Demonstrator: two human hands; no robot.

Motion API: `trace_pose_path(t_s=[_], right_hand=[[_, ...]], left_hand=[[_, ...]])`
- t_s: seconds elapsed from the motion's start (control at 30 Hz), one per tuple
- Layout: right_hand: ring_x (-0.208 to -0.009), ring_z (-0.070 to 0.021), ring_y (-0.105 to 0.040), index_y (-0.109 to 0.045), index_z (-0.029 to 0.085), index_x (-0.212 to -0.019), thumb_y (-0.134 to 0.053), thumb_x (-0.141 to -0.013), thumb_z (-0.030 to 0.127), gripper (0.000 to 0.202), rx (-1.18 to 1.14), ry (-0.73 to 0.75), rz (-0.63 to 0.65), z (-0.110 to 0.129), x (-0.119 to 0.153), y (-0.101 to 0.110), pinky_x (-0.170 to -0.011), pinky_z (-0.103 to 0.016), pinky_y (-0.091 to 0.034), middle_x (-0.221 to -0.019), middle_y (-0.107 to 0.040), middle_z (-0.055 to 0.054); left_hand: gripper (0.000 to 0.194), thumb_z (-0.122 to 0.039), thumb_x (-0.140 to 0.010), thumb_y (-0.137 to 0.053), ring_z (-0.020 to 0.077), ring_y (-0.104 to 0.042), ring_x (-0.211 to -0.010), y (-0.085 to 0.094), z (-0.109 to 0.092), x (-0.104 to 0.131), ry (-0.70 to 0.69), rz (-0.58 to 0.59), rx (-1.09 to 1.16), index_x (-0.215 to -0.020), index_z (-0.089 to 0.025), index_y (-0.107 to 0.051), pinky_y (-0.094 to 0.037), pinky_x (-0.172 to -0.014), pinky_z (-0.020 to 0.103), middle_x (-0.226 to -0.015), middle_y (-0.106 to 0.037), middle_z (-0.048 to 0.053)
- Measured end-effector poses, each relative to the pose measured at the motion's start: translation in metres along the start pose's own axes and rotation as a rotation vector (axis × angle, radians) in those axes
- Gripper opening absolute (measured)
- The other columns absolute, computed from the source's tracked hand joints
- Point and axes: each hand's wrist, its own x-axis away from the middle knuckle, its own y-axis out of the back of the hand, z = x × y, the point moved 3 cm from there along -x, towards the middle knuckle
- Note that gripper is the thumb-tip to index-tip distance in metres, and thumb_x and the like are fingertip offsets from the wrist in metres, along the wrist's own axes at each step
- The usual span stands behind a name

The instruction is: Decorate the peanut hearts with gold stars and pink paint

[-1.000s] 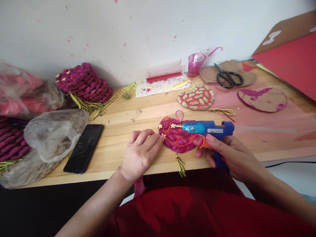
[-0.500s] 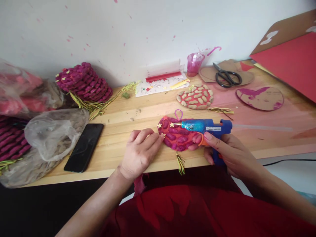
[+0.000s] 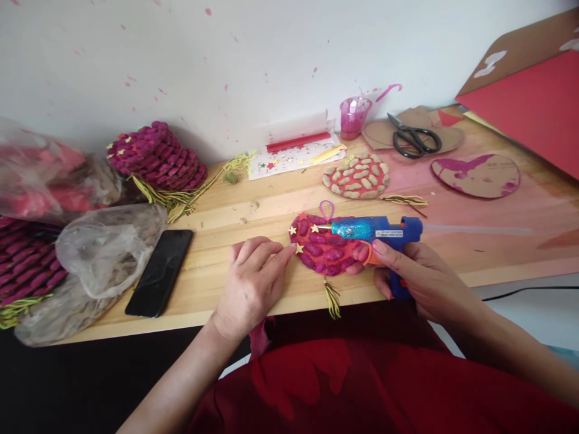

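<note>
My right hand is wrapped round a blue glue gun with an orange trigger. The gun's metal tip lies over a red heart-shaped piece covered in purple peanut shells, close to one of its small yellow stars. A purple loop stands at the top of the piece, and a yellow and dark tassel hangs below. At the left edge of the piece my left hand is closed, thumb and forefinger pinched at another yellow star.
A phone and a plastic bag of peanuts lie left. Behind are stacked purple pieces, a sheet with stars, a purple cup, an unpainted peanut piece, black scissors and a cardboard shape.
My left hand has drawn slightly to the left, its fingers more bunched, and more of the lower star shows. The glue gun has barely moved. The view has shifted slightly.
</note>
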Motion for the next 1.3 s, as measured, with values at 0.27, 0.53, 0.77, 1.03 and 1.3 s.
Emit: trace_pose_path(t_s=[0.27,0.53,0.77,1.03,1.3], right_hand=[[-0.045,-0.0092,-0.048,-0.068,0.021,-0.080,-0.066,-0.092,0.065,0.045,0.018,0.009,0.010,-0.002,0.001,0.001,-0.038,-0.021,-0.029,-0.053,-0.062,0.002],[-0.048,-0.0085,-0.050,-0.067,0.021,-0.081,-0.066,-0.092,0.066,0.046,0.037,-0.003,-0.009,-0.005,0.000,0.004,-0.042,-0.020,-0.031,-0.060,-0.067,0.000],[-0.043,-0.0097,-0.045,-0.064,0.021,-0.079,-0.067,-0.088,0.069,0.049,0.024,-0.021,-0.020,-0.001,0.001,0.001,-0.038,-0.023,-0.026,-0.053,-0.060,0.002],[-0.047,-0.0084,-0.051,-0.064,0.020,-0.082,-0.071,-0.088,0.065,0.046,-0.013,0.007,-0.020,-0.002,-0.001,0.000,-0.041,-0.022,-0.033,-0.073,-0.072,-0.002],[-0.047,-0.0109,-0.054,-0.065,0.022,-0.081,-0.077,-0.081,0.062,0.042,-0.254,0.050,-0.055,-0.001,-0.001,-0.001,-0.043,-0.024,-0.038,-0.072,-0.074,-0.004]], left_hand=[[0.040,-0.002,-0.091,-0.064,0.0253,-0.061,-0.107,-0.006,-0.001,0.001,-0.013,0.040,0.030,-0.124,-0.021,-0.072,-0.042,-0.093,0.043,-0.104,-0.074,0.007],[0.033,-0.008,-0.093,-0.067,0.0254,-0.061,-0.108,-0.009,-0.002,0.002,0.014,0.043,0.077,-0.123,-0.022,-0.072,-0.043,-0.092,0.043,-0.105,-0.074,0.008],[0.022,-0.019,-0.092,-0.075,0.0246,-0.062,-0.104,-0.012,-0.004,0.001,0.052,0.006,0.089,-0.114,-0.023,-0.075,-0.044,-0.093,0.044,-0.101,-0.075,0.006],[0.018,-0.020,-0.093,-0.075,0.0236,-0.061,-0.103,-0.013,-0.003,0.002,0.056,-0.006,0.089,-0.111,-0.023,-0.076,-0.043,-0.091,0.042,-0.098,-0.075,0.005],[0.008,-0.024,-0.094,-0.075,0.0221,-0.062,-0.094,-0.002,-0.008,-0.020,0.206,-0.051,0.136,-0.099,-0.028,-0.079,-0.036,-0.081,0.041,-0.093,-0.074,0.003]])
